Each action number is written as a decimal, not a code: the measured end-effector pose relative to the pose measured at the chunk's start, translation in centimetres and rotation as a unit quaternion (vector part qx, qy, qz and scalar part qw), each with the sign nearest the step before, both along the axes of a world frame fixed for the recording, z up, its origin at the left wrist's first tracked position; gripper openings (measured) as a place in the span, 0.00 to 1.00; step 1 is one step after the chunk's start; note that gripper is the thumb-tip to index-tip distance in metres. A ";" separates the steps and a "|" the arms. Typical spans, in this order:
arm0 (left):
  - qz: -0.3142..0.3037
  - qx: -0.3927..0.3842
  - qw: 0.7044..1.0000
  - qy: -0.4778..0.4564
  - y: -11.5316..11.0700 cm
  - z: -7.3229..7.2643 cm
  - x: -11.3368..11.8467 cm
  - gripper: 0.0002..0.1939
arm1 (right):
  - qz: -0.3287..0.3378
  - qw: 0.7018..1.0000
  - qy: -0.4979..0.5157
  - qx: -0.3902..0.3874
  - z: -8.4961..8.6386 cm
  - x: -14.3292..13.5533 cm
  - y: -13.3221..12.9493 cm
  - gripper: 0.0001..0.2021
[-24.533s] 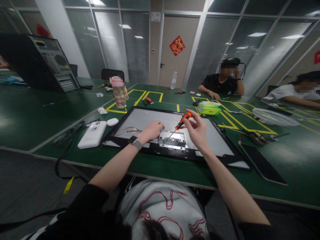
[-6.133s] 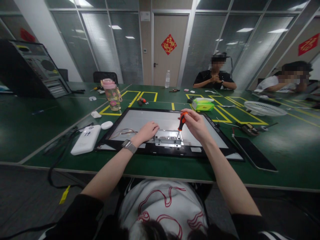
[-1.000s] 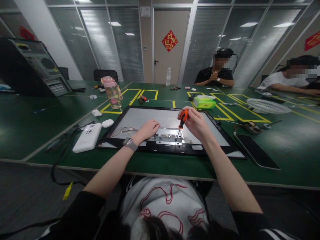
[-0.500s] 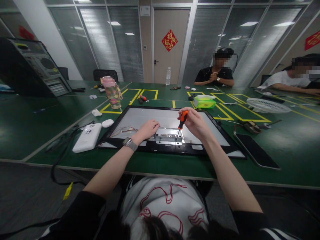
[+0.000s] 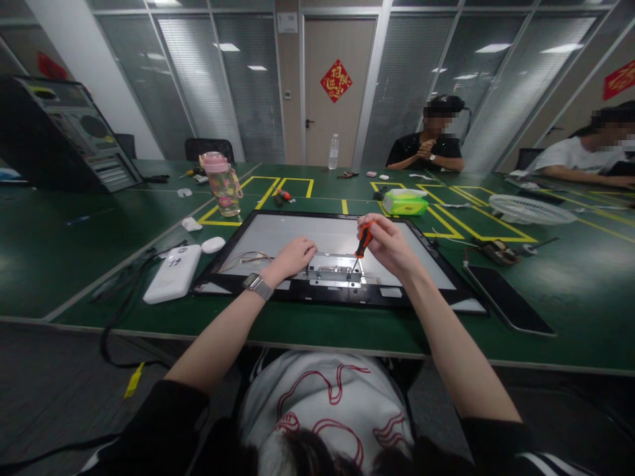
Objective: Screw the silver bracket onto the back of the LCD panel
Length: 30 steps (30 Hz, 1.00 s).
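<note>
A flat display panel (image 5: 417,256) with a black frame lies on the green table in front of me. A silver metal bracket (image 5: 335,278) sits near its front edge. My right hand (image 5: 391,246) is closed around an orange and black screwdriver (image 5: 366,238), held tilted, its shaft pointing down at the bracket's right part. Whether the tip sits in a screw is too small to tell. My left hand (image 5: 294,255) lies flat with fingers stretched out on the panel, fingertips at the bracket's left end. Thin wires (image 5: 243,259) run over the panel left of that hand.
Left of the panel are a white power bank (image 5: 173,274), a round white case (image 5: 213,244) and a pink-lidded bottle (image 5: 221,185). A phone (image 5: 508,299) lies to the right. Behind stand a green tissue pack (image 5: 405,202) and a computer case (image 5: 74,135). Two people sit across the table.
My right hand and the screwdriver's handle have shifted very slightly, with the handle turned a little. My left hand stays in place. The person at far right has moved the head slightly.
</note>
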<state>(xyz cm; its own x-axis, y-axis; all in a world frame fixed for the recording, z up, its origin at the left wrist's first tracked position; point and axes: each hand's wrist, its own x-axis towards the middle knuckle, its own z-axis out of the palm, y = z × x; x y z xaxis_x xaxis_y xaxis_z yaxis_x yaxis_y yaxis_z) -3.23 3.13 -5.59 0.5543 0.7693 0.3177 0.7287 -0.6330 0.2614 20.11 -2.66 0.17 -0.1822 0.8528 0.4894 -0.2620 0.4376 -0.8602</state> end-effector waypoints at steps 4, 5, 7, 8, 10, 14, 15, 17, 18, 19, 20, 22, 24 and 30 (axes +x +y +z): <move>-0.001 0.001 1.000 0.000 0.0 0.0 0.0 0.18 | 0.003 1.000 0.015 -0.004 -0.1 0.2 0.2 0.11; 0.001 0.002 1.000 0.001 0.0 -0.1 0.0 0.18 | 0.006 1.000 0.018 -0.009 -0.1 0.2 0.2 0.12; 0.005 0.005 1.000 0.004 0.1 -0.1 0.0 0.18 | 0.005 1.000 0.020 -0.014 -0.1 0.0 0.2 0.12; 0.005 0.006 1.000 0.005 0.1 -0.1 0.0 0.18 | -0.001 1.000 0.018 -0.013 0.0 -0.1 0.1 0.12; 0.004 0.006 1.000 0.003 0.1 -0.1 0.0 0.18 | -0.015 1.000 0.007 -0.002 0.0 -0.1 0.1 0.13; 0.002 -0.001 1.000 -0.005 0.0 0.0 0.0 0.17 | -0.039 0.999 -0.014 0.017 -0.1 0.2 0.2 0.12; 0.001 -0.003 1.000 -0.006 -0.1 0.0 0.0 0.17 | -0.041 0.999 -0.014 0.017 -0.1 0.2 0.3 0.12; 0.001 -0.005 1.000 -0.008 -0.1 0.0 0.0 0.17 | -0.032 0.999 -0.010 0.011 -0.1 0.4 0.3 0.12; 0.000 -0.006 1.000 -0.008 -0.1 0.0 0.0 0.18 | -0.021 1.000 -0.009 0.006 -0.1 0.4 0.3 0.12; 0.000 -0.006 1.000 -0.006 0.0 0.0 0.0 0.18 | -0.007 1.000 -0.006 0.002 -0.1 0.3 0.3 0.12; 0.000 -0.006 1.000 -0.004 0.0 0.0 0.0 0.18 | 0.009 1.000 -0.002 -0.002 0.0 0.2 0.2 0.13; 0.000 -0.005 1.000 0.001 0.1 -0.1 0.0 0.18 | 0.029 0.999 0.011 -0.010 0.0 0.1 0.1 0.12; -0.001 -0.006 1.000 0.002 0.2 -0.1 -0.1 0.18 | 0.031 0.999 0.020 -0.012 0.0 -0.1 0.0 0.11; 0.001 -0.003 1.000 0.006 0.0 0.1 -0.1 0.18 | 0.017 0.999 0.030 -0.004 0.2 0.0 -0.1 0.10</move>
